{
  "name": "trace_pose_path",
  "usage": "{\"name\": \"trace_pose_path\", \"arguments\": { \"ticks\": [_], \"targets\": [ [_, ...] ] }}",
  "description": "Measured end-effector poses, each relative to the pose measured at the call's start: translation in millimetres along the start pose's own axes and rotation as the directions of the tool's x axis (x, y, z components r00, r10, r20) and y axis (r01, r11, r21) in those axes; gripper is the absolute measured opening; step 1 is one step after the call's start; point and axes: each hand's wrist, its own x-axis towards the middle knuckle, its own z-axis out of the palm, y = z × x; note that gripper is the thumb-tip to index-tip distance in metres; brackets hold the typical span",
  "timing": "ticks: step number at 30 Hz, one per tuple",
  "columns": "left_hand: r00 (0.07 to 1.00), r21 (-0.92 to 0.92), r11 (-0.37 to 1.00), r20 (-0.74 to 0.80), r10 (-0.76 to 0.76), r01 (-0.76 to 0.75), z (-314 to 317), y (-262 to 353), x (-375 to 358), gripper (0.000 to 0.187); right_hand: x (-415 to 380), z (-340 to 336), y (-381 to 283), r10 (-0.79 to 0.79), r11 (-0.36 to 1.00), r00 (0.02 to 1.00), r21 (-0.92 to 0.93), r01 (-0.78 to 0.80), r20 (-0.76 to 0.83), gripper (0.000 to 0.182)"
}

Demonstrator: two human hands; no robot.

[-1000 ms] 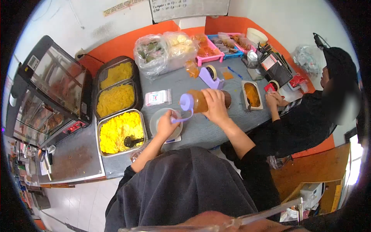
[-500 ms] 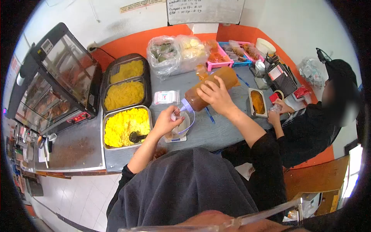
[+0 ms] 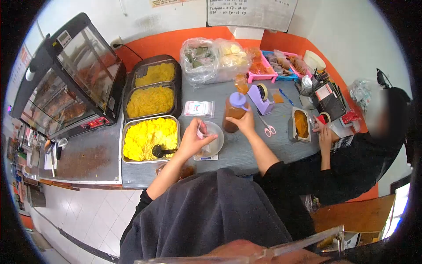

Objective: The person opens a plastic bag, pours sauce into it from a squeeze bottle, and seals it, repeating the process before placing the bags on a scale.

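My right hand (image 3: pixel 242 122) is wrapped round a brown squeeze bottle (image 3: pixel 230 115) with a purple cap, which stands upright on the grey table (image 3: pixel 281 152). To its left, my left hand (image 3: pixel 196 140) pinches a small clear plastic bag (image 3: pixel 203 128) over a round translucent bowl (image 3: pixel 216 140). The bowl rests partly on a white-and-blue item, possibly a scale, largely hidden. Just beyond my left hand lies a stack of small printed packets (image 3: pixel 199 109).
A metal tray of yellow food (image 3: pixel 143 143) and black trays (image 3: pixel 176 103) stand left, beside a glass display cabinet (image 3: pixel 66 83). Behind are plastic bags (image 3: pixel 200 59), a purple tape dispenser (image 3: pixel 262 102) and scissors (image 3: pixel 269 129). A co-worker's hands (image 3: pixel 324 132) are near a sauce container (image 3: pixel 301 124) at right.
The bottle has gone from tilted over the small bag to upright on the table, with my right hand lowered round it. The tape dispenser and scissors now show. The view has shifted slightly.
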Motion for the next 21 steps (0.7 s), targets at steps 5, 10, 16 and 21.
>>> {"name": "trace_pose_path", "arguments": {
  "ticks": [5, 10, 16, 21],
  "targets": [
    [0.989, 0.153, 0.986, -0.124, 0.078, -0.059, 12.4, 11.6, -4.5, 0.049, -66.0, 1.5, -30.5, 0.104, 0.783, 0.917, 0.601, 0.163, -0.384, 0.075],
    [0.936, 0.419, 0.881, -0.164, 0.311, -0.219, 24.6, 12.0, -8.3, 0.052, -80.5, -26.7, -119.5, -0.256, 0.864, 0.967, 0.445, 0.233, -0.010, 0.027],
    [0.997, 0.199, 0.980, 0.078, 0.010, -0.025, 1.7, 41.1, -16.0, 0.034, -70.2, -48.9, -133.6, -0.257, 0.892, 0.963, 0.403, 0.203, 0.085, 0.013],
    [0.983, -0.025, 0.990, 0.131, -0.131, 0.135, 0.3, 23.5, -21.0, 0.016, -73.6, -38.5, -121.7, -0.187, 0.773, 0.972, 0.631, 0.058, 0.141, 0.012]
  ]
}}
